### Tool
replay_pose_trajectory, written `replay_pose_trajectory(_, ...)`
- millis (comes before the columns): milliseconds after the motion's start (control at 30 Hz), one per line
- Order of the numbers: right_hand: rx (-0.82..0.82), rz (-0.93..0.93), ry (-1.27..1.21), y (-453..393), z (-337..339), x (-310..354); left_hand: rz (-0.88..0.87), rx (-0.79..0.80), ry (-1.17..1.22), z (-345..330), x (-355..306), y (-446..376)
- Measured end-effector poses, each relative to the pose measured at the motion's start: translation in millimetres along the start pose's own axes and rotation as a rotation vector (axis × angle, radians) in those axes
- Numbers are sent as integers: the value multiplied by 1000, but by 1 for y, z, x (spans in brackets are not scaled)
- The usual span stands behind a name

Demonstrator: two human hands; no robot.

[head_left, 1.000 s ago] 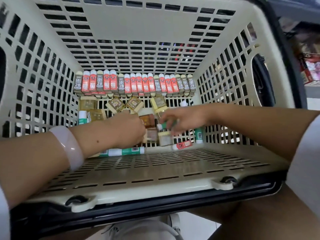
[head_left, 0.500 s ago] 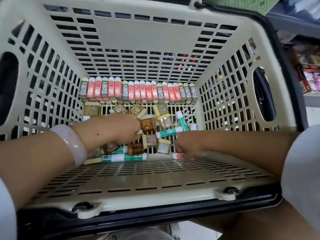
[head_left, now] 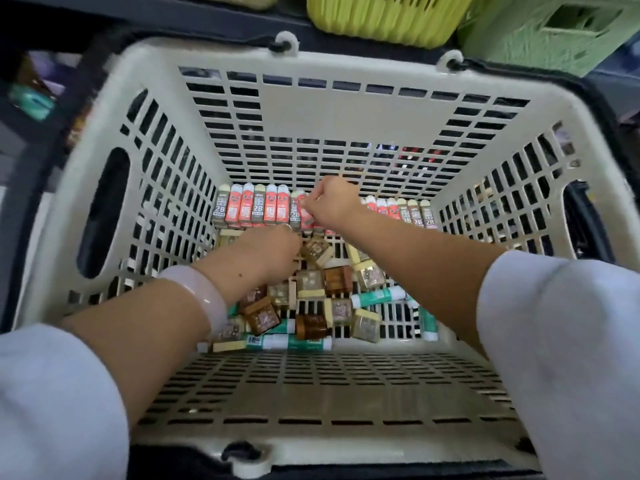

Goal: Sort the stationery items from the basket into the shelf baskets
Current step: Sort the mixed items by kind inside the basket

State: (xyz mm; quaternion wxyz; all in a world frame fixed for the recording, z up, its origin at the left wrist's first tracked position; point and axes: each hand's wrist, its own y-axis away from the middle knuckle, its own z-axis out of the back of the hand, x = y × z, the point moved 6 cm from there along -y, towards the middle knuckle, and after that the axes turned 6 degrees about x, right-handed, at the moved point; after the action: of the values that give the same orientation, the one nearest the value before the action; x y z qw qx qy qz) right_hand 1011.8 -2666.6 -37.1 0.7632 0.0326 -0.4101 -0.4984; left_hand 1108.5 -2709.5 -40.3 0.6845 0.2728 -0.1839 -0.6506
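Observation:
A cream slatted basket (head_left: 346, 62) fills the view. Along its far wall stands a row of red and grey 2B lead boxes (head_left: 247, 206). In front lies a pile of small brown and cream square boxes (head_left: 311, 282), with green-and-white glue sticks (head_left: 375, 296) among them. My right hand (head_left: 332, 202) is at the middle of the row, fingers pinched on a red lead box (head_left: 305, 211). My left hand (head_left: 268, 254) hovers just below it over the pile. Its back faces me and its fingers are curled, so what it holds is hidden.
Beyond the basket's far rim sit a yellow-green shelf basket (head_left: 381, 15) and a pale green shelf basket (head_left: 554, 32) to its right. A dark shelf with blurred goods lies at the left (head_left: 31, 98). The basket's near wall is close under my forearms.
My right hand went from the near pile, where a red box lay, up to the row at the far wall. The left hand moved forward too, and the view tilted up.

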Motion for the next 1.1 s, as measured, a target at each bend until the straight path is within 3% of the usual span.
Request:
replay_pose_trajectory(133, -105, -8, -86, -2, -18, 1, -16, 15, -11, -3, -3, -2)
replay_pose_trajectory(300, 81, 6, -190, 9, 4, -15, -31, -7, 8, -2, -6, -4)
replay_pose_trajectory(433, 301, 235, 514, 41, 30, -30, -89, 0, 28, -3, -11, -3)
replay_pose_trajectory(500, 437, 288, 713, 61, 24, -51, -164, 32, 58, -6, -18, -2)
replay_pose_trajectory(600, 353, 349, 912, 75, 12, -68, -311, 47, 33, -13, -34, 1)
replay_pose_trajectory(767, 249, 251, 822, 75, 0, -69, -396, 66, -109, -30, -50, 6)
replay_pose_trajectory(933, 212, 270, 761, 77, 4, -67, -287, 113, -140, -34, -39, 4)
replay_pose_trajectory(1100, 180, 240, 620, 74, 56, -57, -257, 127, -70, -18, -38, 5)
